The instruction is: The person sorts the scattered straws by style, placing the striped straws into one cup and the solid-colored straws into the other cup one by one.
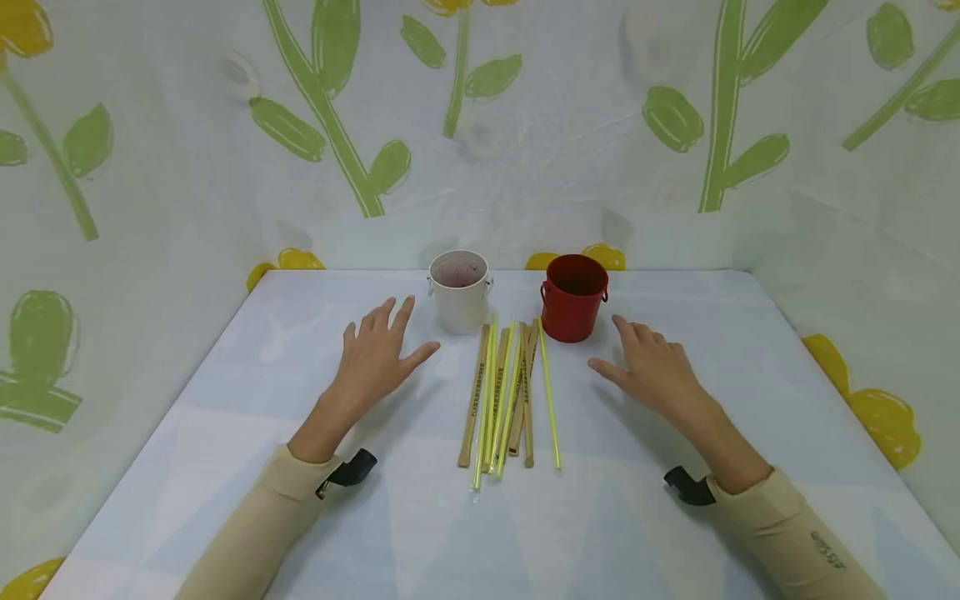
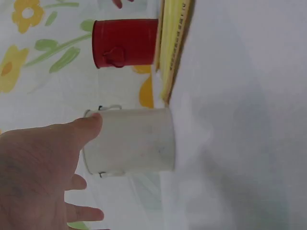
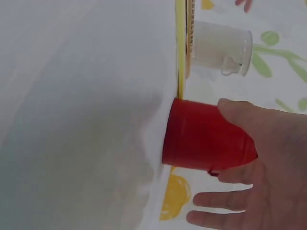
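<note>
With fingers spread, my left hand (image 1: 375, 354) hovers over the table left of a white bucket (image 1: 461, 304), holding nothing. My right hand (image 1: 652, 367) is likewise spread and free, to the right of a red bucket (image 1: 568, 312). Both buckets stand upright; in the head view the white one shows a bare inside. Between the hands lies a loose bundle of thin yellow sticks (image 1: 550, 400) and flat brown paper-wrapped sticks (image 1: 472, 417) with dark print. In the left wrist view the thumb overlaps the white bucket (image 2: 129, 141); in the right wrist view the thumb overlaps the red bucket (image 3: 201, 134).
A pale tablecloth (image 1: 570, 542) covers the table. Behind the buckets rises a white curtain (image 1: 555, 183) printed with green leaves and yellow flowers, which also runs along both sides. Each sleeve carries a black wrist camera, the left camera (image 1: 352, 468) and the right camera (image 1: 688, 486).
</note>
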### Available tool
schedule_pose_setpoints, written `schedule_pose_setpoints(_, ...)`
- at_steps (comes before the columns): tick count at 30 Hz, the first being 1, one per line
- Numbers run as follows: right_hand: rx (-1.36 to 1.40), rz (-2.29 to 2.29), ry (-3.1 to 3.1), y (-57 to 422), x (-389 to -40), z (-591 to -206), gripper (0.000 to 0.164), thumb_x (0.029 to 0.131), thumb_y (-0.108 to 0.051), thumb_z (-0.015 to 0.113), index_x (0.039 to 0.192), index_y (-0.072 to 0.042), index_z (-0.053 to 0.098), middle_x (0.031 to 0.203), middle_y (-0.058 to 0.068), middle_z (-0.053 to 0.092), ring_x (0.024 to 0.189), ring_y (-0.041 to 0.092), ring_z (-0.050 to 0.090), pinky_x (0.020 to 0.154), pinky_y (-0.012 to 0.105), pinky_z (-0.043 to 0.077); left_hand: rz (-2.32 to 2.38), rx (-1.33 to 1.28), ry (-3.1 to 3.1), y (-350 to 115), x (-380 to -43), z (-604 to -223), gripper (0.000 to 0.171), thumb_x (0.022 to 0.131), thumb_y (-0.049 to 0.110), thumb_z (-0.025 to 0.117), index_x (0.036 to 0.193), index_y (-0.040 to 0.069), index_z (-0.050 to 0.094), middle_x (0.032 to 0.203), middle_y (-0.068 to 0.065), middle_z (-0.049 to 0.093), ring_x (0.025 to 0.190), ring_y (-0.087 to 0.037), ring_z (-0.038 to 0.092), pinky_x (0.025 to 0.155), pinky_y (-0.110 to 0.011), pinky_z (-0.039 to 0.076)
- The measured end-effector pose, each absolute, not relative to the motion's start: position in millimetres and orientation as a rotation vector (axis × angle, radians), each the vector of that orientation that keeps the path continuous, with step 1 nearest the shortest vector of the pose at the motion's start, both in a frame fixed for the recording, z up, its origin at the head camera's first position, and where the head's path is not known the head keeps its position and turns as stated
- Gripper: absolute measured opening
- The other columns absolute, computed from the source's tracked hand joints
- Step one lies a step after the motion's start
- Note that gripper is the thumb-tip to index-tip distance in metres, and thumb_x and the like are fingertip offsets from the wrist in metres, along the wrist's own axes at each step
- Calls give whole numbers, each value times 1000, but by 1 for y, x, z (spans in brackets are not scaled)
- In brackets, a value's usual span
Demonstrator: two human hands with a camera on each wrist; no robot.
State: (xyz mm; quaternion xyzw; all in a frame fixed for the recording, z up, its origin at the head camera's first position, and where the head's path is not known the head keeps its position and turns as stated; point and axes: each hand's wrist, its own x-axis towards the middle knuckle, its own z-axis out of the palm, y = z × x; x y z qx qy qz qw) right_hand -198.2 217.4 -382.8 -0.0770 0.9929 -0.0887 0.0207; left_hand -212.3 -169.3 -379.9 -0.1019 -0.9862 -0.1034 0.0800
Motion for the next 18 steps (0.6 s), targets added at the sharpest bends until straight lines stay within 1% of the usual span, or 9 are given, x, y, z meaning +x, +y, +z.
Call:
schedule_pose_setpoints(2,-249,-226,3104,212,-198,-383,86,91,-55,58,152,-3,28,146,29,42,131,48,42,101,70,36,-322,-307,-2928,-165,-215,-375,86,91,63,54,156,15,24,155,-21,33,136,-46,38,106,-69,29)
schedule_pose_setpoints(6,-264,-159,3139,200,-197,-380,79,90,-52,62,148,-4,38,141,27,49,129,46,45,103,71,32,-353,-322,-2901,-158,-224,-366,83,91,60,57,154,13,29,150,-21,40,129,-46,46,99,-65,40)
schedule_pose_setpoints(9,-288,-119,3155,190,-197,-377,74,90,-52,64,143,-4,45,137,26,53,126,45,48,104,71,30,-402,-335,-2893,-152,-231,-361,80,91,57,58,152,12,32,148,-22,42,126,-45,49,92,-63,46)
schedule_pose_setpoints(12,-318,-103,3157,180,-197,-376,68,89,-52,64,137,-5,52,132,23,59,122,43,52,105,71,30,-479,-332,-2892,-146,-239,-358,78,92,56,59,151,12,34,147,-21,42,126,-44,49,90,-61,48)
schedule_pose_setpoints(15,-367,-98,3158,169,-199,-376,63,89,-51,65,132,-6,58,124,20,65,112,39,59,100,66,39,-558,-330,-2871,-141,-247,-356,77,91,54,61,150,11,35,146,-21,43,125,-43,49,90,-60,48)
schedule_pose_setpoints(17,-399,-114,3147,161,-200,-376,61,88,-50,67,129,-6,60,115,17,69,100,34,62,91,57,49,-609,-334,-2848,-138,-253,-356,77,91,52,63,150,11,36,145,-22,44,124,-43,50,91,-60,48)
schedule_pose_setpoints(18,-413,-122,3138,158,-200,-376,60,88,-50,68,127,-6,61,109,15,70,93,31,63,84,51,52,-640,-341,-2835,-137,-256,-356,78,90,51,64,150,10,36,144,-23,44,124,-43,50,91,-59,48)
